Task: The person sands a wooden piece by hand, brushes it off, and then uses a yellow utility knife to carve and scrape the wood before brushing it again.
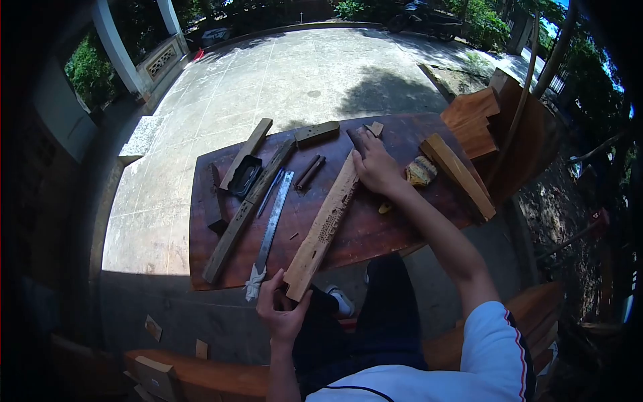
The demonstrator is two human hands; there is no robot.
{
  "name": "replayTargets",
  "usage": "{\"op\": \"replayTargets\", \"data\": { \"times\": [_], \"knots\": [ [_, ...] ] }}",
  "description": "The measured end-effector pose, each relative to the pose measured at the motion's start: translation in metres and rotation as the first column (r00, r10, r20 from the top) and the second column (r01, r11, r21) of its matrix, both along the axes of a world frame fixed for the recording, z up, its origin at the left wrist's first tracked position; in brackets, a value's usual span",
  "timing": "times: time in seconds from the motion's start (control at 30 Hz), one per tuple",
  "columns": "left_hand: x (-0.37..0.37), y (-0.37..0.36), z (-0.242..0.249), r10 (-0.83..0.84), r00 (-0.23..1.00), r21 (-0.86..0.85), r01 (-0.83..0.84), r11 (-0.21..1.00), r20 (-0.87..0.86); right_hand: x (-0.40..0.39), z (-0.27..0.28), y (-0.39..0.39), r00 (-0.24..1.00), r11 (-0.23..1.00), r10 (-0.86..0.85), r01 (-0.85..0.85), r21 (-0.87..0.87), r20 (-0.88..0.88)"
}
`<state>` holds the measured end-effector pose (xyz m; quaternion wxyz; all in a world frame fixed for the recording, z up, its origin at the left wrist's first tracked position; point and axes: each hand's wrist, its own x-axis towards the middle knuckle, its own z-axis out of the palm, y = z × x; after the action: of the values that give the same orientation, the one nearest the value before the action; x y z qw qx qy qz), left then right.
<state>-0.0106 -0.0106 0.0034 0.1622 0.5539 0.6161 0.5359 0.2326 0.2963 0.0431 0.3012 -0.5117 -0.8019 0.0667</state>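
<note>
A long light-brown wooden board with a pitted, hole-marked face slants across the table, its near end past the table's front edge. My left hand grips that near end, thumb on one side and fingers on the other. At the far end, my right hand is closed around a small dark brown block against the board; its fingers are partly hidden. Left of the board lie a long metal blade with a white cloth-wrapped end, a thin blue-grey tool and two short dark rods.
The reddish-brown table also bears wooden bars, a black tray, a patterned lump and a thick plank on the right. Cut wooden panels stand beyond it. A wooden bench is below me.
</note>
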Motion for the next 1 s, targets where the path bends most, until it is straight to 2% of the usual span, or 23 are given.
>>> {"op": "replayTargets", "data": {
  "times": [0.07,0.1,0.13,0.2,0.27,0.3,0.4,0.43,0.47,0.53,0.6,0.63,0.73,0.77,0.8,0.87,0.97,1.0],
  "knots": [
    [-0.001,0.004,-0.005,-0.027,0.999,0.049,0.029,0.998,-0.03,-0.012,-0.013,-0.026,0.976,0.991,0.095,-0.111,0.071,0.196],
    [-0.002,0.003,-0.008,-0.037,0.998,0.07,0.041,0.997,-0.054,-0.018,-0.021,-0.046,0.968,0.977,0.199,-0.207,0.041,0.154],
    [-0.007,0.006,-0.008,-0.051,0.995,0.1,0.06,0.993,-0.088,-0.018,0.006,-0.073,0.944,0.958,0.283,-0.268,-0.105,0.172],
    [-0.007,0.005,-0.003,-0.025,0.995,0.055,0.031,0.998,-0.098,-0.003,0.01,-0.052,0.943,0.949,0.294,-0.269,-0.168,0.154],
    [-0.006,0.001,-0.005,-0.034,0.998,0.043,0.036,0.998,-0.059,0.013,0.008,0.002,0.997,0.987,0.015,-0.002,-0.162,0.081],
    [-0.007,0.001,-0.008,-0.025,0.999,0.023,0.026,0.999,-0.047,0.019,0.007,0.026,0.994,0.974,-0.099,0.085,-0.212,-0.056],
    [-0.005,0.002,-0.002,-0.02,0.997,0.031,0.023,0.999,-0.073,-0.007,0.004,0.004,0.985,0.983,-0.136,0.148,-0.113,0.11],
    [-0.004,0.003,-0.001,-0.023,0.997,0.05,0.027,0.998,-0.077,-0.018,-0.002,-0.022,0.995,0.999,0.036,-0.035,-0.016,0.095],
    [-0.004,0.002,-0.002,-0.025,0.996,0.067,0.03,0.997,-0.085,-0.025,-0.012,-0.039,0.967,0.988,0.138,-0.148,0.032,0.212],
    [-0.004,0.008,-0.001,-0.014,0.996,0.082,0.021,0.996,-0.085,-0.019,0.009,-0.047,0.966,0.961,0.244,-0.229,-0.156,0.085],
    [-0.002,0.003,-0.001,-0.007,0.998,0.052,0.011,0.999,-0.066,0.0,0.006,-0.002,1.0,0.982,-0.025,0.023,-0.185,-0.006],
    [-0.002,0.0,-0.001,-0.006,1.0,-0.033,0.006,0.999,0.005,0.007,0.028,0.003,0.992,0.968,-0.101,0.08,-0.239,-0.076],
    [-0.001,0.004,-0.007,-0.008,0.999,0.07,0.01,0.997,-0.036,-0.007,-0.012,-0.003,0.985,0.987,-0.137,0.144,-0.068,0.103],
    [-0.001,0.007,-0.006,-0.014,0.999,0.074,0.017,0.997,-0.043,-0.014,-0.011,-0.03,0.987,0.997,0.068,-0.062,-0.047,0.145],
    [-0.002,0.006,-0.006,-0.018,0.999,0.07,0.021,0.997,-0.049,-0.02,-0.012,-0.058,0.972,0.982,0.19,-0.188,-0.03,0.136],
    [0.0,0.004,-0.005,-0.017,0.999,0.055,0.019,0.998,-0.04,-0.013,0.01,-0.081,0.944,0.941,0.319,-0.305,-0.145,0.081],
    [0.002,0.002,0.002,-0.021,0.999,0.024,0.021,0.999,-0.029,0.012,0.007,-0.036,0.99,0.987,0.055,-0.074,-0.145,-0.13],
    [0.002,0.001,-0.001,-0.027,0.999,0.027,0.027,0.999,-0.026,0.011,0.01,-0.034,0.994,0.994,0.049,-0.058,-0.088,-0.1]
  ]
}}
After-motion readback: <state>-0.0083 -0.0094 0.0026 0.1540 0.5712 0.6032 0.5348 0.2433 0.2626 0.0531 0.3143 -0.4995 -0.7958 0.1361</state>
